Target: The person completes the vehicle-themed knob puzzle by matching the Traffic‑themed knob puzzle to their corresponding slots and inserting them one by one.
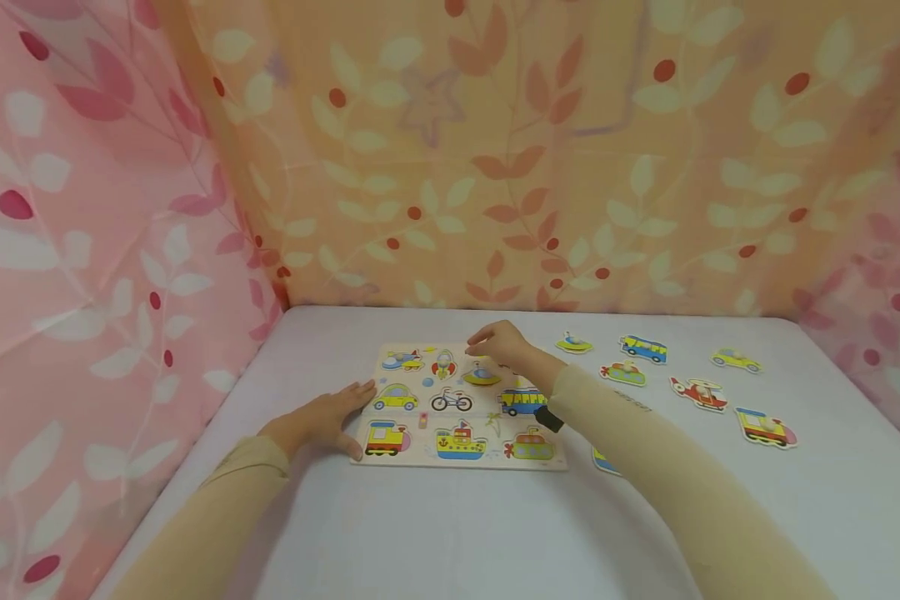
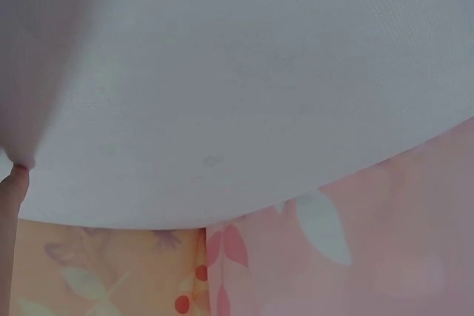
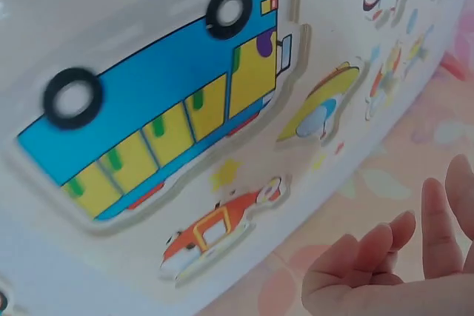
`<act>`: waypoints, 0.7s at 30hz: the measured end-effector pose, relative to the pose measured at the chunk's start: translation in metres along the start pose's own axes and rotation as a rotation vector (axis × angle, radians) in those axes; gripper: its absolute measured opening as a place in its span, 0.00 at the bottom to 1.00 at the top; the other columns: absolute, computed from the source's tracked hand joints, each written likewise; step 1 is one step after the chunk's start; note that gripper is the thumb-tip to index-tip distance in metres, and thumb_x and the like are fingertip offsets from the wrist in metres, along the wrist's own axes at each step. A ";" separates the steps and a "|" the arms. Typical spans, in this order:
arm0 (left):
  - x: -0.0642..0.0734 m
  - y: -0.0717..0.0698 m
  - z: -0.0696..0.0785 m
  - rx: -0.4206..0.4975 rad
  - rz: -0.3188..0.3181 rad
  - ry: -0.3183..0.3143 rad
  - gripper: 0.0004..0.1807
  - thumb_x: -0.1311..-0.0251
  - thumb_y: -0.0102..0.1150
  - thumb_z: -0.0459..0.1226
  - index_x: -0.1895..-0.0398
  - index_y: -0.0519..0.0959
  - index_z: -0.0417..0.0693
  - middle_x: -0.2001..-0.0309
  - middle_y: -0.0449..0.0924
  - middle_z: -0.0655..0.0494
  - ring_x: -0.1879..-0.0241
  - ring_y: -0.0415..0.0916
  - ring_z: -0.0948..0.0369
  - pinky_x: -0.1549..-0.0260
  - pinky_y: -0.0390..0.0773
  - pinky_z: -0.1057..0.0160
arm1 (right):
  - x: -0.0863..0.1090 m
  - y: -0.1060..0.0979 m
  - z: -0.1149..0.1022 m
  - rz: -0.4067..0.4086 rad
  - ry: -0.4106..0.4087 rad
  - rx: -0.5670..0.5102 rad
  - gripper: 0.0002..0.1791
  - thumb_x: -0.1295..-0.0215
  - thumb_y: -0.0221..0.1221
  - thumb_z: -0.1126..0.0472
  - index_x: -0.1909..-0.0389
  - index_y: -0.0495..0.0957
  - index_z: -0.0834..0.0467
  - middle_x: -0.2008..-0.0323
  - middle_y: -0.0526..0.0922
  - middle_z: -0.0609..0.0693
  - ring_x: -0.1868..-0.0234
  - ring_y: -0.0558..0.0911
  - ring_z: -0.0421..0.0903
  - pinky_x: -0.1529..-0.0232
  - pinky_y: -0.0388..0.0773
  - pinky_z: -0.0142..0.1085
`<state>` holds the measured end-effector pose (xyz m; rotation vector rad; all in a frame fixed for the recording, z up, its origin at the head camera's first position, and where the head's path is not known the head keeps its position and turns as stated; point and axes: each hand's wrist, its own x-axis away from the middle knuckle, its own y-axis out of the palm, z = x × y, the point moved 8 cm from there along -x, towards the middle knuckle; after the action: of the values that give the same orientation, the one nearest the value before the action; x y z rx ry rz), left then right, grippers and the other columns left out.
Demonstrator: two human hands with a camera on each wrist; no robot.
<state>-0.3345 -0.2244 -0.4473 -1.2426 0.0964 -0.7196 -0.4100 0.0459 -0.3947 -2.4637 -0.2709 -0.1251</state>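
A wooden puzzle board [image 1: 412, 423] with printed vehicles lies on the white table. My left hand [image 1: 328, 417] rests at its left edge, fingers spread and the thumb near the lower left corner. Over the board's far right part hovers my right hand [image 1: 506, 346], its fingers loosely bent. In the right wrist view these fingers [image 3: 370, 249] hold nothing. Below the right hand is the flying saucer picture [image 1: 482, 375], with the bus picture [image 3: 170, 109] and the helicopter picture [image 3: 218, 231] close by. A plane [image 1: 402, 360] and a rocket [image 1: 444, 364] fill the far left part.
Loose knobbed pieces lie right of the board: a saucer [image 1: 573, 342], a bus [image 1: 642, 349], a submarine [image 1: 623, 373], a car [image 1: 737, 360], a helicopter [image 1: 700, 393] and a train [image 1: 766, 427]. My right forearm partly covers another piece [image 1: 606, 462]. Patterned curtains [image 1: 450, 167] surround the table.
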 end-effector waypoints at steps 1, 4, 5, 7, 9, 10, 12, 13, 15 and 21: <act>0.000 0.000 0.000 0.004 0.001 0.005 0.62 0.57 0.73 0.57 0.24 0.51 0.39 0.24 0.45 0.43 0.26 0.40 0.40 0.35 0.48 0.34 | 0.003 -0.004 0.001 -0.001 0.005 0.004 0.15 0.37 0.64 0.60 0.51 0.83 0.62 0.46 0.78 0.59 0.51 0.76 0.55 0.50 0.75 0.45; 0.000 0.001 -0.002 0.006 0.002 -0.004 0.62 0.57 0.73 0.58 0.24 0.51 0.41 0.23 0.45 0.44 0.26 0.39 0.41 0.34 0.48 0.35 | 0.010 -0.016 0.005 -0.004 0.026 -0.006 0.16 0.35 0.63 0.59 0.50 0.82 0.61 0.45 0.78 0.59 0.46 0.76 0.55 0.44 0.73 0.47; -0.001 0.002 -0.002 0.004 0.001 -0.007 0.62 0.57 0.73 0.58 0.24 0.51 0.41 0.23 0.45 0.45 0.26 0.39 0.42 0.34 0.47 0.35 | 0.012 -0.020 0.007 -0.003 0.028 -0.010 0.16 0.35 0.63 0.59 0.49 0.82 0.62 0.44 0.78 0.59 0.44 0.75 0.56 0.42 0.71 0.48; -0.001 0.002 -0.003 0.003 0.000 -0.017 0.62 0.57 0.72 0.59 0.24 0.50 0.42 0.23 0.45 0.46 0.26 0.39 0.42 0.34 0.47 0.35 | 0.017 -0.029 0.011 0.000 0.029 -0.022 0.16 0.34 0.62 0.59 0.49 0.81 0.62 0.44 0.77 0.60 0.42 0.74 0.57 0.40 0.69 0.50; 0.000 0.003 -0.004 0.004 -0.004 -0.029 0.62 0.57 0.72 0.60 0.23 0.50 0.44 0.23 0.45 0.47 0.25 0.39 0.43 0.33 0.47 0.36 | 0.022 -0.037 0.015 0.005 0.025 -0.036 0.17 0.34 0.62 0.59 0.48 0.81 0.63 0.43 0.77 0.61 0.41 0.73 0.58 0.38 0.68 0.52; 0.000 0.003 -0.004 0.006 -0.004 -0.027 0.62 0.57 0.72 0.60 0.23 0.50 0.43 0.23 0.45 0.46 0.25 0.39 0.43 0.33 0.47 0.36 | 0.025 -0.041 0.016 0.007 0.021 -0.040 0.17 0.34 0.62 0.59 0.48 0.80 0.64 0.43 0.77 0.61 0.40 0.73 0.59 0.38 0.67 0.52; 0.000 0.002 -0.004 0.008 -0.005 -0.021 0.62 0.58 0.72 0.60 0.24 0.50 0.43 0.23 0.45 0.45 0.26 0.39 0.42 0.34 0.47 0.35 | 0.030 -0.049 0.021 0.010 0.016 -0.051 0.18 0.34 0.61 0.59 0.47 0.80 0.65 0.43 0.77 0.62 0.39 0.72 0.60 0.37 0.65 0.54; 0.000 0.002 -0.004 0.009 -0.006 -0.021 0.62 0.57 0.72 0.59 0.23 0.50 0.43 0.23 0.45 0.46 0.26 0.39 0.42 0.33 0.47 0.36 | 0.033 -0.053 0.023 0.011 0.013 -0.054 0.18 0.33 0.61 0.59 0.47 0.79 0.65 0.43 0.76 0.63 0.38 0.71 0.60 0.36 0.64 0.55; 0.000 0.002 -0.004 0.016 -0.006 -0.026 0.62 0.58 0.72 0.59 0.23 0.50 0.44 0.23 0.45 0.46 0.25 0.39 0.43 0.33 0.46 0.36 | 0.038 -0.060 0.027 0.011 0.014 -0.055 0.19 0.33 0.61 0.59 0.46 0.78 0.66 0.42 0.76 0.63 0.38 0.70 0.61 0.36 0.63 0.56; -0.001 0.002 -0.006 0.020 -0.005 -0.034 0.62 0.58 0.73 0.58 0.23 0.50 0.45 0.23 0.45 0.46 0.25 0.38 0.43 0.33 0.46 0.36 | 0.046 -0.080 0.045 0.003 0.040 -0.040 0.21 0.32 0.59 0.57 0.43 0.77 0.64 0.40 0.74 0.64 0.37 0.69 0.62 0.36 0.62 0.59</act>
<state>-0.3367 -0.2291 -0.4519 -1.2365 0.0579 -0.7016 -0.3819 0.1428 -0.3753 -2.4978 -0.2494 -0.1799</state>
